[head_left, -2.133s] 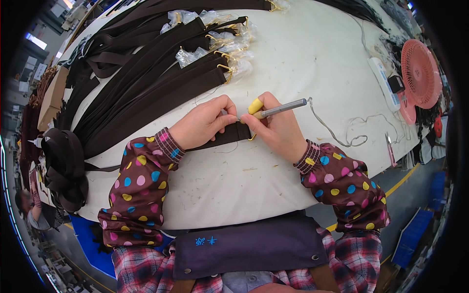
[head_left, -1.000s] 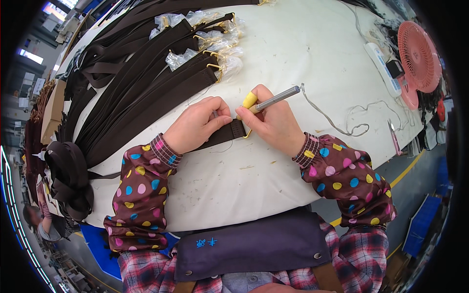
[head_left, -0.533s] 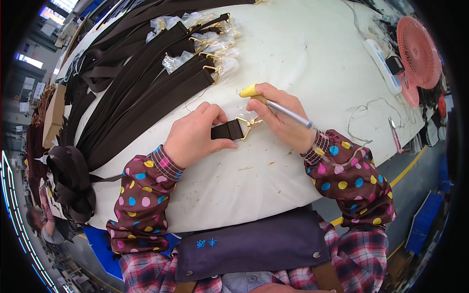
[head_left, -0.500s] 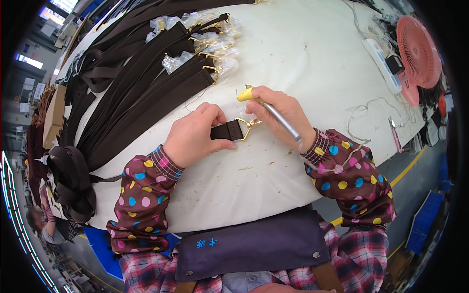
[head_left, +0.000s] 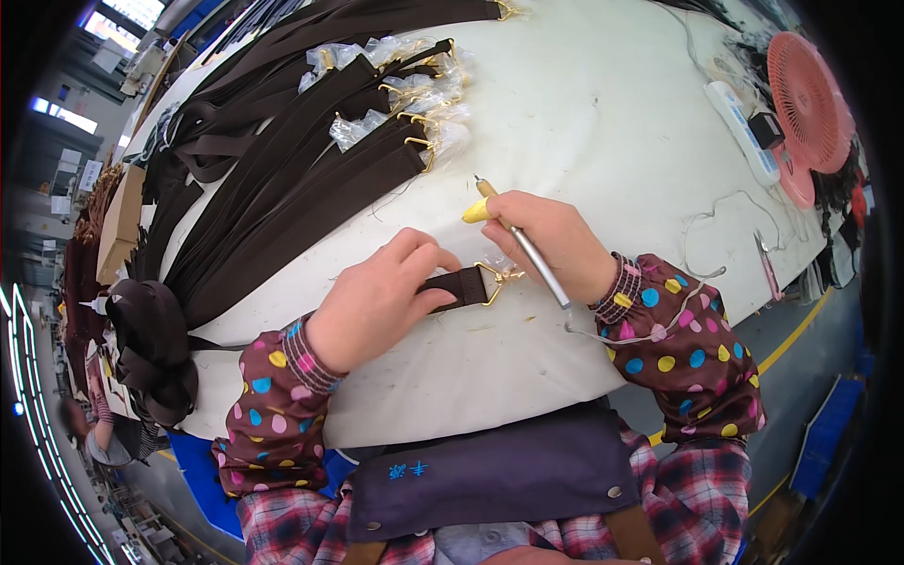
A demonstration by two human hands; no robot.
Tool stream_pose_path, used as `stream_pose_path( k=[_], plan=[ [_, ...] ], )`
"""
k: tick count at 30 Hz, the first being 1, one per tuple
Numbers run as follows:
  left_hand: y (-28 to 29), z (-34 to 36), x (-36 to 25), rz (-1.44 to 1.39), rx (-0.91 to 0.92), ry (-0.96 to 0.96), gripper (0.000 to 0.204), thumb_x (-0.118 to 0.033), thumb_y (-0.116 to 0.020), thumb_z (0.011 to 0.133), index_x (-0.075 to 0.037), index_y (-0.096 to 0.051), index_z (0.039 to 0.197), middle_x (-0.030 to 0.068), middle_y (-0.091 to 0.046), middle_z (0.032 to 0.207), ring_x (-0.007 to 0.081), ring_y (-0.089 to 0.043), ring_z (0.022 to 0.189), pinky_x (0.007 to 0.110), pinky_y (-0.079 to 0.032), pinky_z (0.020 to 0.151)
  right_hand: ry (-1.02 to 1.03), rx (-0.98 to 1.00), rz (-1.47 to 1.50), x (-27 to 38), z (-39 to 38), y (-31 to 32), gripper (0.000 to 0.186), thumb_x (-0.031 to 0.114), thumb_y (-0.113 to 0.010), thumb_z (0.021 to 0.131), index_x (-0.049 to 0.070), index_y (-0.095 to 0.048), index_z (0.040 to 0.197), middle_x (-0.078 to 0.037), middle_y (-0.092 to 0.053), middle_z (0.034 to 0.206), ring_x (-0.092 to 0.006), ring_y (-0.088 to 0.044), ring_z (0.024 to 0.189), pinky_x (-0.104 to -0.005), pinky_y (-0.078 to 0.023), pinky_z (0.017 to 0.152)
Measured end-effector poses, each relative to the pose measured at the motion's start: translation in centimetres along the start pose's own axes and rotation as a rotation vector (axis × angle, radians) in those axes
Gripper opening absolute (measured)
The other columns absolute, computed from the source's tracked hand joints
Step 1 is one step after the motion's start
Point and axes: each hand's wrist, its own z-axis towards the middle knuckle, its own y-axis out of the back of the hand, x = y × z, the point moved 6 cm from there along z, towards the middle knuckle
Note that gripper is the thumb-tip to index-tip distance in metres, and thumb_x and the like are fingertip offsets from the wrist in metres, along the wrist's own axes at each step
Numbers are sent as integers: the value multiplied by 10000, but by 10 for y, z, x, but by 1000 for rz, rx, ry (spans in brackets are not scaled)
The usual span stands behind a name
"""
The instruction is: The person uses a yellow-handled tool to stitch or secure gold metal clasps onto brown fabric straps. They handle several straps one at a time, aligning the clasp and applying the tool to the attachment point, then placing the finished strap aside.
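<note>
My left hand [head_left: 381,301] has its thumb and fingers closed about a dark brown strap [head_left: 463,286] near its end. A gold-coloured metal clasp [head_left: 489,284] at that end lies just beneath my right hand, with a bit of clear plastic film [head_left: 490,252] beside it. Gripped in my right hand [head_left: 551,235] is a silver pen-shaped tool [head_left: 539,259], its thin tip pointing away from me and a cord trailing from its lower end. One fingertip of that hand wears a yellow cover [head_left: 476,211]. The tip is apart from the strap.
Many brown straps [head_left: 282,193] with gold clasps in plastic film lie across the left of the white table [head_left: 556,104]. A coiled strap bundle [head_left: 151,344] sits at the left edge. At the right are a power strip [head_left: 744,132], a pink fan [head_left: 808,102] and pink-handled snips [head_left: 769,268].
The strap and my left hand have come nearer to me and slightly right. In my right hand the silver tool has tilted steeper, and its tip shows more plainly.
</note>
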Motion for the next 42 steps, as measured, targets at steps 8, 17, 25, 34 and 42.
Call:
stream_pose_path(
  k=[8, 17, 25, 34, 42],
  plan=[
    [9, -21, -149, -310, -30, -793, 328, -229, -660, 782, -198, -557, 1093, 38, -533, 1047, 182, -537, 811, 319, -451, 679, -109, -32, 26, -7, -3, 9, 130, 96, -580, 947, 39, -571, 1063, -100, -606, 808, -229, -593, 695, -309, -488, 638],
    [17, -32, -111, 241, -239, -839, 155, -230, -641, 749, -199, -528, 851, 18, -507, 874, 158, -504, 681, 287, -417, 574, -248, -22, 151, -15, 5, 9, 120, 97, -531, 979, 8, -531, 1059, -69, -615, 754, -157, -610, 692, -265, -504, 673],
    [53, 25, 104, 508, -280, 118, 426, -302, -747, 796, -139, -608, 1164, 90, -547, 1103, 289, -516, 1104, 426, -443, 899, 131, -164, -244, -17, 62, 10, 253, 109, -670, 838, 49, -559, 1057, -146, -648, 953, -344, -623, 927, -414, -505, 773],
    [110, 13, 190, 880, -638, 482, 676, -609, -554, 880, -199, -450, 1407, 134, -376, 1456, 335, -327, 1378, 675, -264, 1045, 261, -36, -270, -34, 72, -28, 239, 57, -665, 789, 78, -554, 1000, -114, -618, 953, -316, -573, 1025, -412, -469, 839],
    [123, 17, 220, 667, -477, 484, 557, -564, -520, 920, -65, -614, 1149, 185, -681, 985, 365, -643, 908, 454, -494, 783, 279, -3, -283, -28, 67, -20, 158, -10, -591, 771, 76, -494, 862, -98, -572, 834, -324, -564, 970, -399, -480, 807]
  ],
)
